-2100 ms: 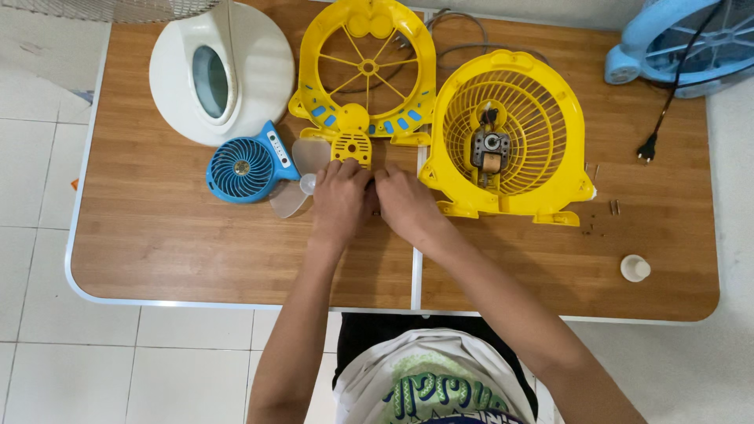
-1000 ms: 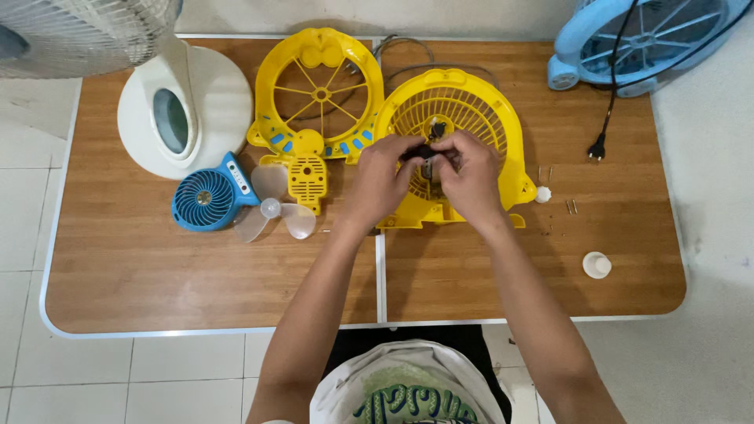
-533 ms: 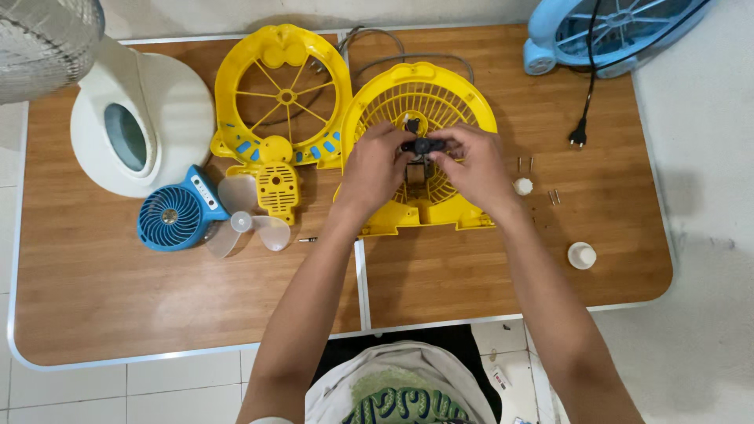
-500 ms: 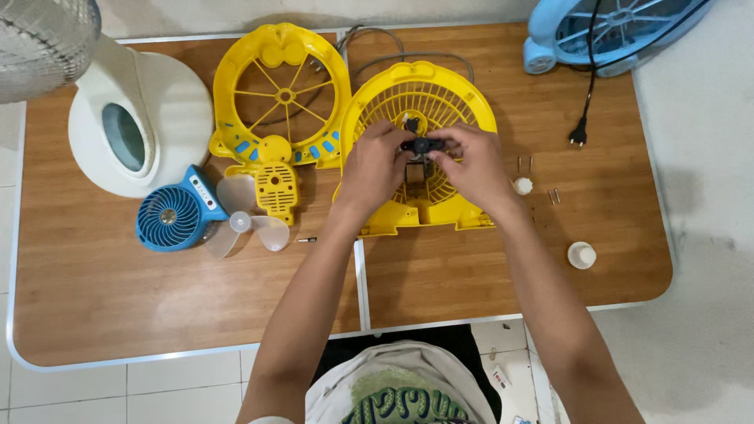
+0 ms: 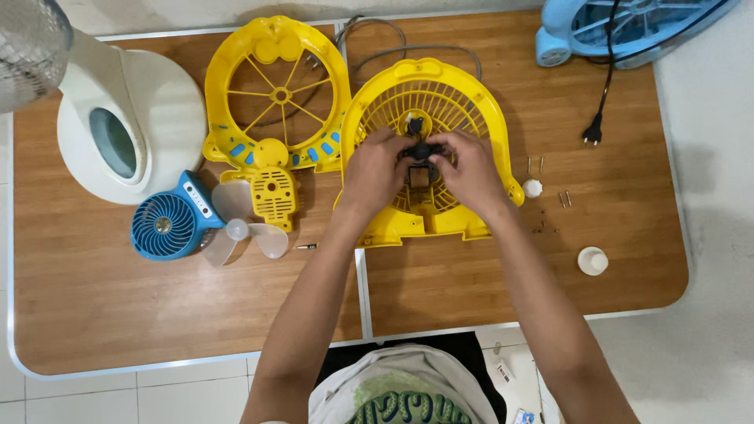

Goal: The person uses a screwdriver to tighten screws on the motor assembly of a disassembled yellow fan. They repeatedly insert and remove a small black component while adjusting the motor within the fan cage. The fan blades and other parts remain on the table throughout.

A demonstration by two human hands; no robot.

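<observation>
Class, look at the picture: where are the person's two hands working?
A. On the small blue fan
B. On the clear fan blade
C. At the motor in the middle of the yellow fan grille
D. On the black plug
C: the left hand and right hand meet at the dark motor in the centre of the yellow fan grille; the other items lie untouched.

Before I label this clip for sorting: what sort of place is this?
Likely a home or small repair bench: a wooden folding table on tiled floor, with an opened yellow fan housing, loose screws and other small fans.
</observation>
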